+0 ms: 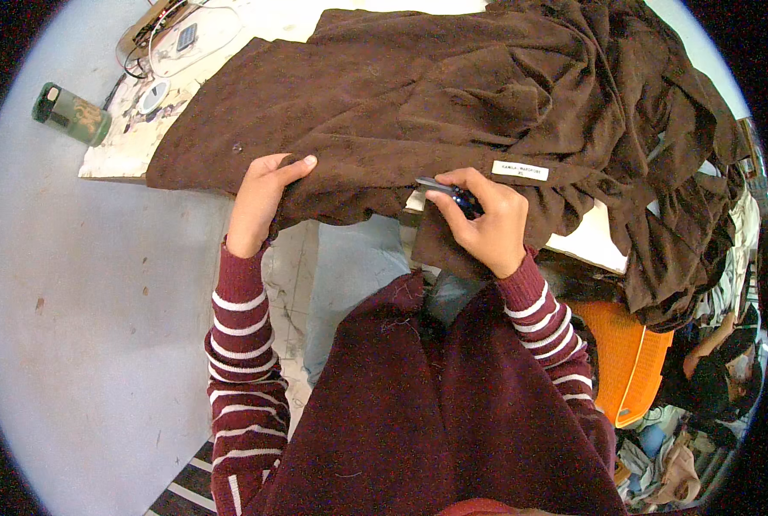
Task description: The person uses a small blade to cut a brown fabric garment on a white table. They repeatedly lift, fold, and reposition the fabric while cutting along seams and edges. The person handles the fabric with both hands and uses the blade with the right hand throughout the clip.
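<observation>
A large dark brown garment [384,95] lies spread and bunched over the table, its near edge hanging off the front. My left hand [262,196] grips that edge at the left, thumb on top and the fingers hidden under the cloth. In my right hand [491,215] is a pair of small thread snips [463,201], dark blue with a metal tip that points left along the cloth's edge. The tip is close to the fabric; whether it touches cannot be made out. A white label [520,170] sits on the garment just beyond my right hand.
A green bottle [72,113] stands by the left corner of the white table [113,159]. Cables and a small round item [152,97] lie at the far left. At the right are an orange plastic chair [629,361], heaped cloth [659,469] and another person's arm [709,348].
</observation>
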The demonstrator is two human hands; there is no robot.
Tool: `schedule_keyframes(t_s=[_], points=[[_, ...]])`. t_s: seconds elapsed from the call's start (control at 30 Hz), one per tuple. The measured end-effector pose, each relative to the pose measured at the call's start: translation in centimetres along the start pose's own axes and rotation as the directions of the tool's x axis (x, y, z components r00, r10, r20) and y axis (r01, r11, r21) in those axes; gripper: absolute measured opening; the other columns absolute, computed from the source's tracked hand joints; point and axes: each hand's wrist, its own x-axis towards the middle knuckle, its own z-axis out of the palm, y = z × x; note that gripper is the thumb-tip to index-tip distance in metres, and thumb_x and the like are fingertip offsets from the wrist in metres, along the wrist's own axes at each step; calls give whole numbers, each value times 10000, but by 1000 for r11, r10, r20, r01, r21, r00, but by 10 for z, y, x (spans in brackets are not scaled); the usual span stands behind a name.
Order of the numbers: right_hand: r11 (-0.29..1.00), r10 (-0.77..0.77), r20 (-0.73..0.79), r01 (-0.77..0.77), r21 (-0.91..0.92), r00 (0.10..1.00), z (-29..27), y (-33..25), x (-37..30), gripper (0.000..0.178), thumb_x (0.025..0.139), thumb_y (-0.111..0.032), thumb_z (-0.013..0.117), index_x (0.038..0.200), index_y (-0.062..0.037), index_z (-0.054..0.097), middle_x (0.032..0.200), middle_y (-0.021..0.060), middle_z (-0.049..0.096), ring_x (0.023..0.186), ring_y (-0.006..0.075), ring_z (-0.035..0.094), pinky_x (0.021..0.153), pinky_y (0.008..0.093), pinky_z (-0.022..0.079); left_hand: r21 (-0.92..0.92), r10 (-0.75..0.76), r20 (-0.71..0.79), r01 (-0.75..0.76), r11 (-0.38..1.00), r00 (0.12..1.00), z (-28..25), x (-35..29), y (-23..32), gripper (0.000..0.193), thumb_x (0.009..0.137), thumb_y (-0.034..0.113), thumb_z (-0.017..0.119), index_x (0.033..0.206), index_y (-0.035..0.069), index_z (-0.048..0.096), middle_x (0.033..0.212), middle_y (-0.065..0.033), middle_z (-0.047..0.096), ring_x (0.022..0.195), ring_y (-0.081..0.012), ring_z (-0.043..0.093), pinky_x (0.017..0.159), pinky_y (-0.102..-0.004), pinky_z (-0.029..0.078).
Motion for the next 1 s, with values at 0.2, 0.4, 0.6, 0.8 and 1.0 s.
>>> schedule_keyframes(t_s=[0.2,0.4,0.6,0.8,1.0], points=[[987,60,-30,-55,150,998,-10,12,0,159,777,-220,756,865,-102,697,723,66,680,630,195,666,588,280,503,-13,-1,3,1,1000,1000,0,0,-2,227,895,157,605,917,-61,667,836,-73,686,686,-118,626,653,-252,497],[956,241,-122,-214,198,963,-90,76,26,346,773,-151,747,1089,-47,653,1050,88,684,998,143,618,891,299,455,272,75,-68,-54,961,995,-6,-14,24,276,875,198,629,980,-57,654,898,-70,675,788,-127,615,733,-250,477],[998,60,107,-60,-7,992,-141,142,43,333,787,-94,702,1115,-48,665,1144,87,668,1121,212,601,979,314,434,230,93,-166,-53,972,982,-60,-24,69,357,887,226,605,1100,-61,595,1045,-121,656,884,-173,638,790,-289,511],[998,38,108,-43,41,993,-135,158,69,312,784,-97,719,1090,-51,677,1138,92,671,1079,210,626,949,314,461,361,105,-207,-24,932,973,-89,23,45,370,873,254,632,1071,-57,608,1024,-91,659,902,-153,628,812,-294,499],[972,93,104,-113,205,990,-134,172,68,282,796,-105,715,1065,-23,687,1088,83,688,1043,169,619,947,294,448,860,451,-350,91,502,821,-46,28,55,251,860,137,634,1068,-3,616,1037,-103,670,983,-228,624,895,-324,456]])
